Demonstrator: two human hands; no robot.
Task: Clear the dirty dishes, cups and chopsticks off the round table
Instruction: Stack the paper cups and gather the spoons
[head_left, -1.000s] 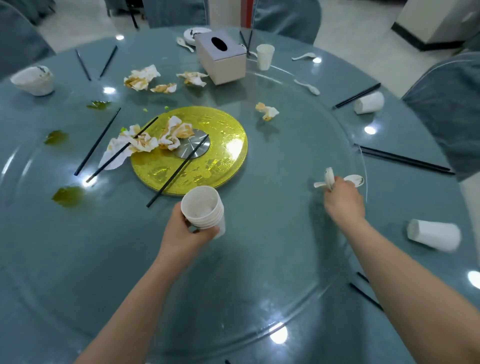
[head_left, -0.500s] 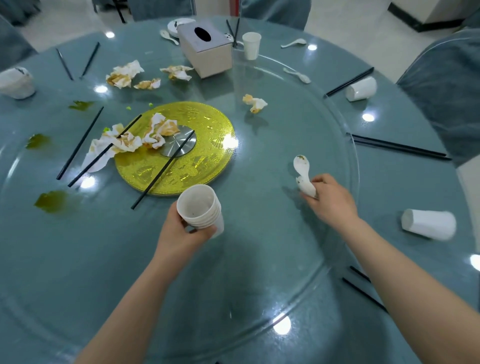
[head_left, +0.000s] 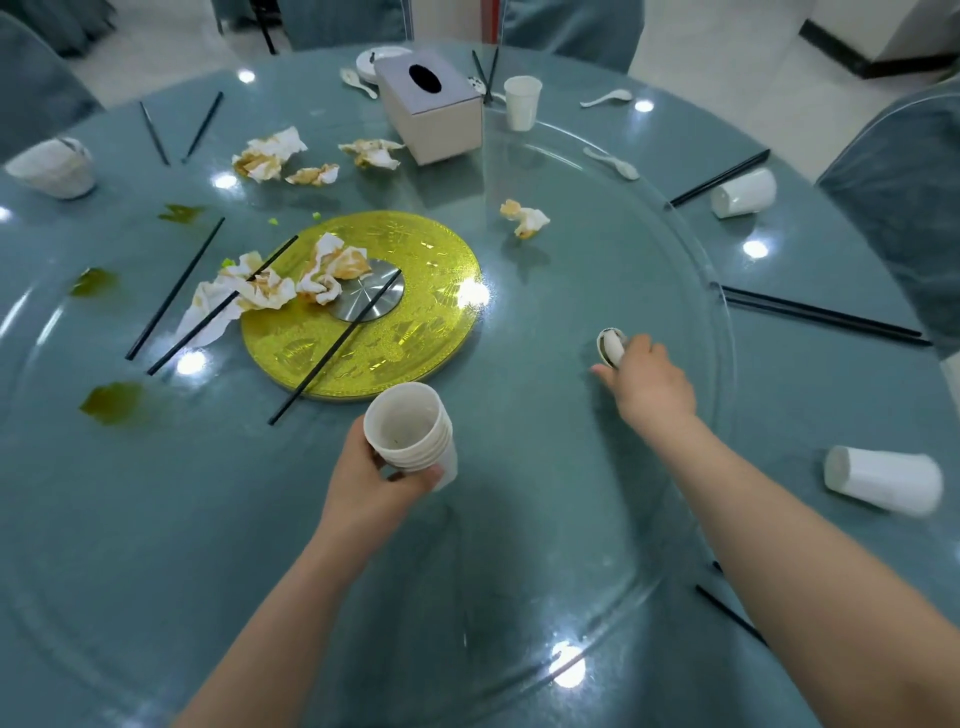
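We have the stack of white cups (head_left: 410, 436) in our left hand (head_left: 371, 480), fingers curled round its side, mouth tilted up at us, only a few dark specks inside the top one. Our right hand (head_left: 647, 382) reaches out over the glass turntable (head_left: 519, 519), fingers wrapped round white spoons (head_left: 612, 345), bowls poking out past the knuckles. One cup (head_left: 883, 479) lies tipped over near the table's right edge, another (head_left: 744, 192) on its side farther back, and one (head_left: 522, 102) stands upright beside the tissue box (head_left: 431, 109). Black chopsticks (head_left: 821, 315) lie just off the turntable rim on the right; more (head_left: 335, 345) cross the gold disc (head_left: 415, 332). In front of us the glass lies bare between our forearms.
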